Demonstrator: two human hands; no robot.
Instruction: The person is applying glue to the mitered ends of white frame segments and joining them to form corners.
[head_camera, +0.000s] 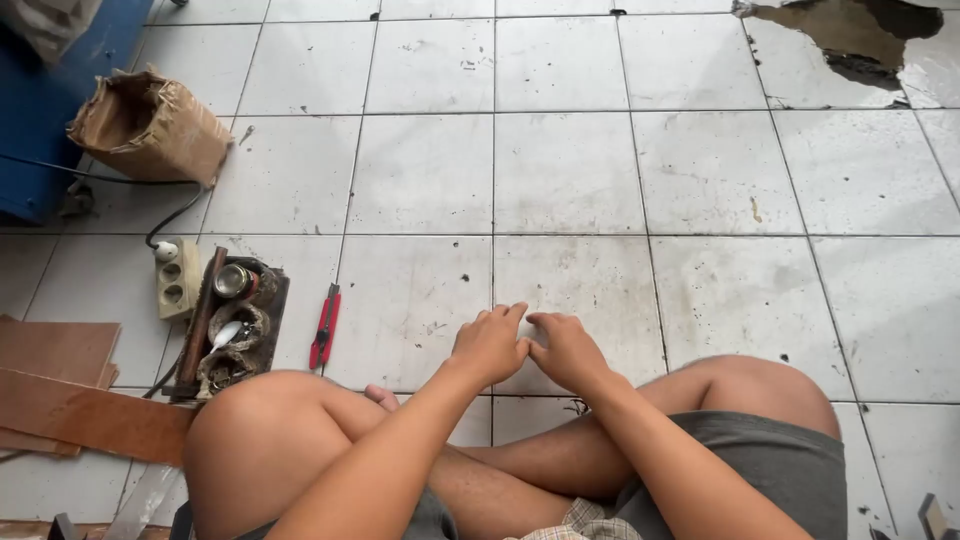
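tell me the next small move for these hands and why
Probably part the hands and reach the left hand to the red-handled tool on the tiled floor. Both hands, left and right hand, meet fingertip to fingertip with nothing visible between them, and that tool lies nearest on the left.

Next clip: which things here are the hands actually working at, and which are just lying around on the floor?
In hand:
- left hand and right hand, fingertips together low over the white floor tile; anything pinched is too small to see

Lying about:
- red cutter
- tool tray
- power strip
- cardboard box
- wood boards
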